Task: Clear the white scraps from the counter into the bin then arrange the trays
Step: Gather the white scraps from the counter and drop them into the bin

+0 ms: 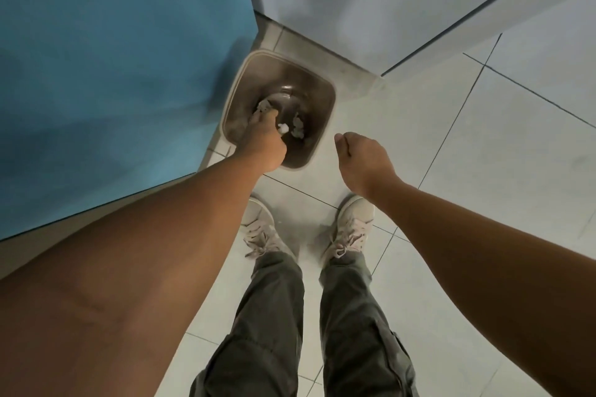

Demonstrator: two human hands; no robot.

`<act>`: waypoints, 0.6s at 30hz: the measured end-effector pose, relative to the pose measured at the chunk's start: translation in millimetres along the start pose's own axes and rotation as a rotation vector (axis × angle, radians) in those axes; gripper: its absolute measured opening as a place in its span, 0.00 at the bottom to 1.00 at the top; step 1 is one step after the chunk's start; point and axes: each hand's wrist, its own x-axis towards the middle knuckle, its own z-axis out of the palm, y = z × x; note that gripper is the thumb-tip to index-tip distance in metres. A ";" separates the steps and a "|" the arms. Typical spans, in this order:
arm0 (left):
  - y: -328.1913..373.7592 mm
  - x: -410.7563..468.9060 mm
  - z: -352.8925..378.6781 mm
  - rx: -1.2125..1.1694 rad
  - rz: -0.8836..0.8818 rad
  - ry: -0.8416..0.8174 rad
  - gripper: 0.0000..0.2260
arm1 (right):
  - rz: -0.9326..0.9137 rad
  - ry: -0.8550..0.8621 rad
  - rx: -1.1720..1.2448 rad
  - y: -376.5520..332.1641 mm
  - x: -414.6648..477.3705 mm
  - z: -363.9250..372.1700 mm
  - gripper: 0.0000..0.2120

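Note:
A brown square bin (292, 72) with a pale rim stands on the floor in the corner, seen from above. My left hand (263, 140) reaches down over its opening with the fingers bunched together and pointing down. A white scrap (264, 105) sits at the fingertips and another (283, 128) shows beside the thumb. More white scraps (298, 128) lie at the bottom of the bin. My right hand (362, 159) hovers to the right of the bin in a loose fist, with nothing visible in it. No counter or trays are in view.
A blue cabinet side (113, 74) rises on the left, touching the bin. A pale wall panel (354, 0) stands behind it. The floor is white tile (483, 155). My two feet in pale sneakers (261, 229) stand just in front of the bin.

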 end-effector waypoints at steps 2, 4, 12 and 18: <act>1.5 -13.6 -9.1 0.027 0.008 0.088 0.30 | -0.005 -0.015 0.023 -5.4 -3.9 -4.5 0.19; -1.0 -25.7 -19.1 0.012 0.027 0.136 0.28 | -0.031 -0.040 0.059 -16.8 -6.8 -10.8 0.15; -33.1 -39.9 -39.8 -0.061 0.043 0.236 0.24 | -0.027 -0.149 0.225 -70.5 15.9 -12.3 0.08; -53.8 -44.0 -31.9 -0.033 0.060 0.244 0.24 | 0.023 -0.229 0.211 -74.5 44.2 21.1 0.14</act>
